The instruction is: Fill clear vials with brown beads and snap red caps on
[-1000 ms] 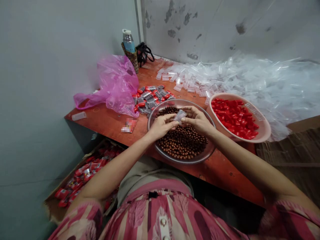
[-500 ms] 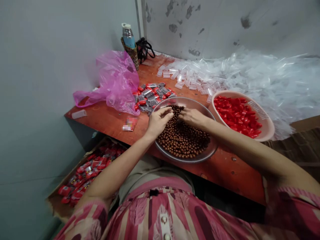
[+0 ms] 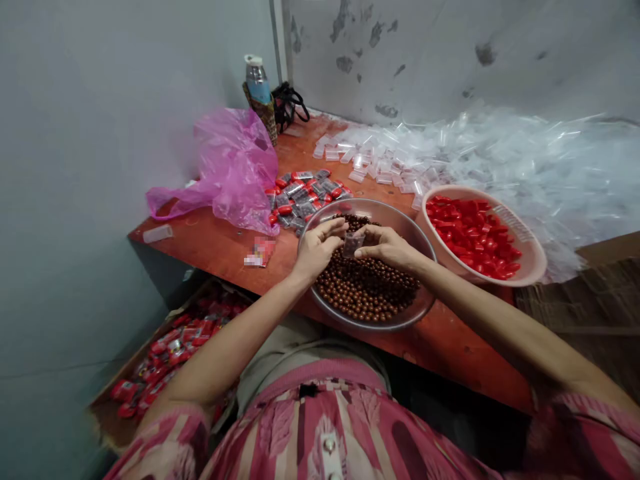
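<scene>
Brown balls (image 3: 367, 287) lie in your grey bowl (image 3: 424, 293).
Your right hand (image 3: 389, 247) pinches a clear container (image 3: 353, 245) above them; your left hand (image 3: 318, 251) is open just beside it.

red packet (image 3: 260, 253): print was pixelated, unreadable
bottle (image 3: 259, 87): nothing was legible
clear container (image 3: 353, 245): nothing was legible

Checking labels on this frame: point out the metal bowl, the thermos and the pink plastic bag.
metal bowl (image 3: 371, 326): head view, near rim
thermos (image 3: 258, 89): head view, blue body
pink plastic bag (image 3: 235, 170): head view, crumpled middle
</scene>
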The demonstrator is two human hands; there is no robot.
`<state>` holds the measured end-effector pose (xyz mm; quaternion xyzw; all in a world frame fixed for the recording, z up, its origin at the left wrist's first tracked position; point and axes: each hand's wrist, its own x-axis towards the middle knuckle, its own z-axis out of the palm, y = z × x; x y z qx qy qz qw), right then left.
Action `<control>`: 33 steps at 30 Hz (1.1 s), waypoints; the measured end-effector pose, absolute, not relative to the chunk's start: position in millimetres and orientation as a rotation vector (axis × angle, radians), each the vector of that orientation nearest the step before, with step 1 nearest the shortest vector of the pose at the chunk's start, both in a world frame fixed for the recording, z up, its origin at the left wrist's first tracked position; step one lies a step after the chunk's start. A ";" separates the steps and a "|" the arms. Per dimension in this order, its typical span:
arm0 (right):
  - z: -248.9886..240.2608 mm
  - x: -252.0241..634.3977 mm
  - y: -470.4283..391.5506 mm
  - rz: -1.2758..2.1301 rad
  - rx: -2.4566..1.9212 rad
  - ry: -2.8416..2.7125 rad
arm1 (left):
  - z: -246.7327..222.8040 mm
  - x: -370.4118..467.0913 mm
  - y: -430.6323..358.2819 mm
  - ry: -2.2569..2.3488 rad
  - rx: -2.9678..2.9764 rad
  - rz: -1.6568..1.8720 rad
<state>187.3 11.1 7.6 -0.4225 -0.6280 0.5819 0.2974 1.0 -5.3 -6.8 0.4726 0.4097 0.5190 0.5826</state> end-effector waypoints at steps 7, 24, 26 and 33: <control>9.4 194.7 -0.1 1.358 -1.159 -1.591 | -0.4 11.6 -9.4 0.826 1.123 0.974; 26.4 229.4 3.1 0.768 -1.430 -2.266 | -5.7 12.8 -7.7 0.758 1.110 0.986; 9.0 230.2 3.2 0.801 -1.495 -2.410 | -4.7 11.8 -9.2 0.833 1.333 1.013; -16.6 221.1 -5.9 0.707 -1.575 -2.504 | -6.1 10.0 -9.2 0.991 1.622 1.026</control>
